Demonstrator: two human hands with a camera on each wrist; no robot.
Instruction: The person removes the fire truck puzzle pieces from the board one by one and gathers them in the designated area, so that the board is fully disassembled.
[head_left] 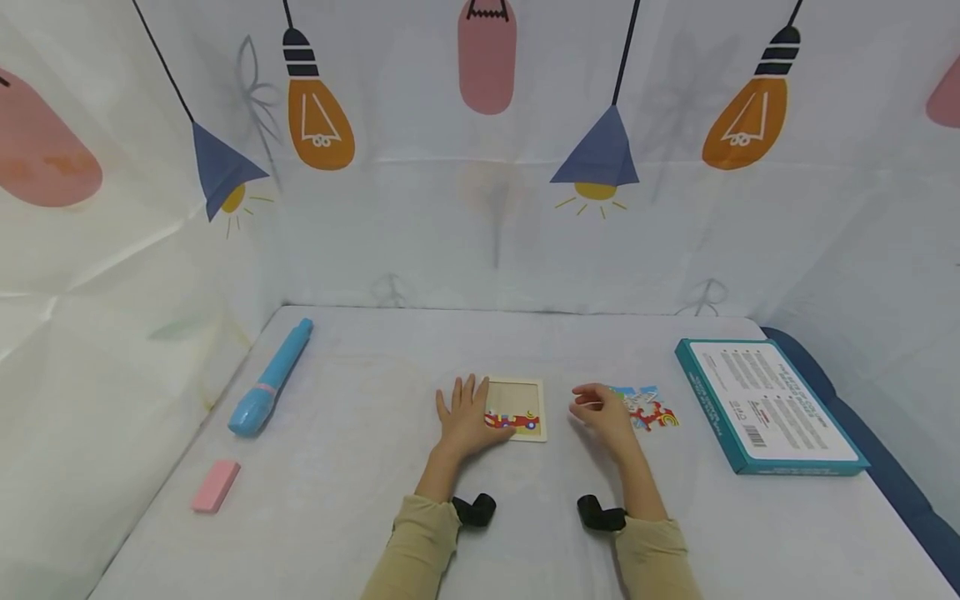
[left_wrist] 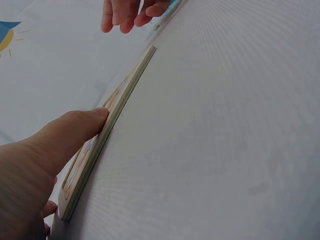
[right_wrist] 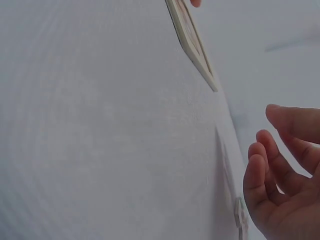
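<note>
A wooden puzzle tray [head_left: 516,392] lies flat on the table, its lower part filled with a red vehicle picture. My left hand [head_left: 467,422] rests over its left side with fingers spread straight. In the left wrist view, the left thumb [left_wrist: 82,125] presses on the tray's near rim. To the right, my right hand [head_left: 609,421] hovers above the table, fingers loosely bent. The right wrist view shows a gap between thumb and fingers of that hand [right_wrist: 285,185], with nothing in it. Colourful puzzle pieces [head_left: 654,414] lie just right of it, partly hidden by the hand.
A teal-edged box [head_left: 776,404] lies on the table's right side. At the left are a blue microphone-shaped object [head_left: 272,379] and a pink block [head_left: 216,486]. A white printed cloth [head_left: 495,233] hangs behind the table, and dark blue padding [head_left: 885,450] borders the right edge.
</note>
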